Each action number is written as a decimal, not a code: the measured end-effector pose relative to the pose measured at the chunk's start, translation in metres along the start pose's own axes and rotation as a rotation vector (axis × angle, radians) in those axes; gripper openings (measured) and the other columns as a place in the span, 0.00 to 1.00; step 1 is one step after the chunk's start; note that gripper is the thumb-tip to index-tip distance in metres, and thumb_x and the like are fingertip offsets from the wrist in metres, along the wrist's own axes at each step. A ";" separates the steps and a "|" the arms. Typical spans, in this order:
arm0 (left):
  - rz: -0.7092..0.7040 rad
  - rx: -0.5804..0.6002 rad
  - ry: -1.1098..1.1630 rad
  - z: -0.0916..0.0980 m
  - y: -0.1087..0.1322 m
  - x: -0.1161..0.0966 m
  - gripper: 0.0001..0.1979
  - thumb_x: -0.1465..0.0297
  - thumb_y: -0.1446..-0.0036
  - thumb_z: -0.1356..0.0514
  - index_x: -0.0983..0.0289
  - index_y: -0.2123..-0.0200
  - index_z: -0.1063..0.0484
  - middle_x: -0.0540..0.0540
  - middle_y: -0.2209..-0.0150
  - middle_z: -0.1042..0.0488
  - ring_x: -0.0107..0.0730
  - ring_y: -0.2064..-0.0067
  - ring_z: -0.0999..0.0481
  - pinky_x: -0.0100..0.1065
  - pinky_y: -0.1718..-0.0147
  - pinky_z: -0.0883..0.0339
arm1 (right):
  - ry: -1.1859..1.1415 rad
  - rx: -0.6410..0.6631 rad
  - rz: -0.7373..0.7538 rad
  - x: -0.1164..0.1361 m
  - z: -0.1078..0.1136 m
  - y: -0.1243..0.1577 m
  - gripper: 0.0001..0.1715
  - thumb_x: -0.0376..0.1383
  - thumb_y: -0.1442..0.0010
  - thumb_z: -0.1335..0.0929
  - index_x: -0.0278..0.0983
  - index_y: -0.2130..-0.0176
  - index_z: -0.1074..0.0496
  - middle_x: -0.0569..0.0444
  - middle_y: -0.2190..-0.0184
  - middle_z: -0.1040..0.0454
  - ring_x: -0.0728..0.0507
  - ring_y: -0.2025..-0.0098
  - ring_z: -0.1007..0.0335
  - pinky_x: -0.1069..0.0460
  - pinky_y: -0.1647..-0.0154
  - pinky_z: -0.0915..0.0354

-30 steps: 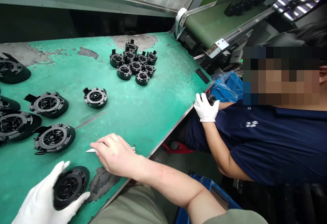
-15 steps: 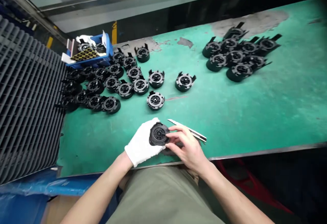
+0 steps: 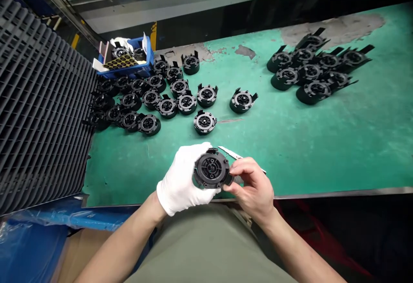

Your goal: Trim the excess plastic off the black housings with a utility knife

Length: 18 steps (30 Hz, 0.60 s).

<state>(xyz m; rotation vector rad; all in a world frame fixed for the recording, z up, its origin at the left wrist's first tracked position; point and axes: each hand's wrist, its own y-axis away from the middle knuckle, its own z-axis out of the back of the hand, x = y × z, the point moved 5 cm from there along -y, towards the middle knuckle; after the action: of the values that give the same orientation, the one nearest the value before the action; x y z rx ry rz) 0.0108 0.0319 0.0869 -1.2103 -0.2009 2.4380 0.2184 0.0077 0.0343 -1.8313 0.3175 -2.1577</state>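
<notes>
My left hand (image 3: 180,182), in a white glove, is wrapped round a round black plastic part (image 3: 211,169) near the table's front edge. Its ribbed face with small holes is turned up towards me. From the other side my bare right hand (image 3: 253,186) pinches the rim of the same part at a dark tab between thumb and fingers. Partly hidden behind the right hand lies a thin knife (image 3: 229,152), its pale pointed blade showing. Beyond the hands a similar round part (image 3: 205,122) sits face up on the green table.
Several like parts (image 3: 167,106) cluster at the left, others (image 3: 311,72) at the back right. One part (image 3: 242,100) stands alone between them. A blue bin (image 3: 149,57) holds parts and a yellow-black perforated sheet. Grey ribbed stacked trays (image 3: 41,102) border the left side of the green table (image 3: 322,145).
The held part now faces up more fully, with its rim and tab in sight. My right fingers have closed on its right edge. The whole view has shifted slightly.
</notes>
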 end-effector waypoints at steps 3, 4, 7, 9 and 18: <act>-0.006 -0.016 -0.006 0.003 0.001 -0.003 0.38 0.51 0.48 0.22 0.59 0.39 0.28 0.63 0.44 0.21 0.58 0.40 0.18 0.54 0.39 0.20 | 0.006 0.016 0.017 0.003 0.000 -0.003 0.18 0.47 0.33 0.20 0.43 0.51 0.25 0.52 0.60 0.23 0.43 0.59 0.24 0.48 0.62 0.24; -0.008 -0.020 -0.004 0.004 0.002 -0.003 0.39 0.52 0.48 0.22 0.58 0.38 0.28 0.63 0.44 0.21 0.58 0.40 0.18 0.54 0.40 0.20 | 0.006 0.014 0.020 0.005 0.000 -0.004 0.18 0.46 0.33 0.20 0.43 0.52 0.25 0.52 0.61 0.22 0.43 0.60 0.23 0.49 0.62 0.24; -0.023 -0.041 0.012 0.002 0.008 0.003 0.42 0.54 0.48 0.22 0.58 0.35 0.32 0.64 0.42 0.23 0.58 0.39 0.19 0.54 0.38 0.21 | 0.029 0.005 0.048 0.012 -0.001 -0.008 0.18 0.45 0.34 0.19 0.43 0.54 0.26 0.54 0.63 0.22 0.44 0.61 0.23 0.49 0.63 0.25; -0.019 -0.049 0.035 -0.002 0.013 0.009 0.47 0.56 0.47 0.21 0.58 0.30 0.37 0.65 0.39 0.25 0.58 0.37 0.20 0.56 0.36 0.22 | 0.065 -0.004 0.091 0.019 -0.001 -0.011 0.18 0.44 0.35 0.19 0.43 0.56 0.27 0.55 0.64 0.22 0.45 0.63 0.23 0.50 0.64 0.25; 0.262 0.094 0.616 -0.024 0.024 0.035 0.57 0.51 0.46 0.21 0.57 0.24 0.49 0.68 0.33 0.30 0.56 0.33 0.22 0.56 0.33 0.25 | 0.161 -0.005 0.188 0.043 -0.001 -0.021 0.18 0.31 0.36 0.20 0.44 0.51 0.25 0.54 0.63 0.22 0.44 0.62 0.23 0.47 0.63 0.24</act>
<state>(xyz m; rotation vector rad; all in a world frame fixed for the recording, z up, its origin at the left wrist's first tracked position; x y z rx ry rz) 0.0039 0.0241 0.0390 -1.9658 0.2620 2.1103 0.2090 0.0120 0.0814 -1.5641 0.5091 -2.1773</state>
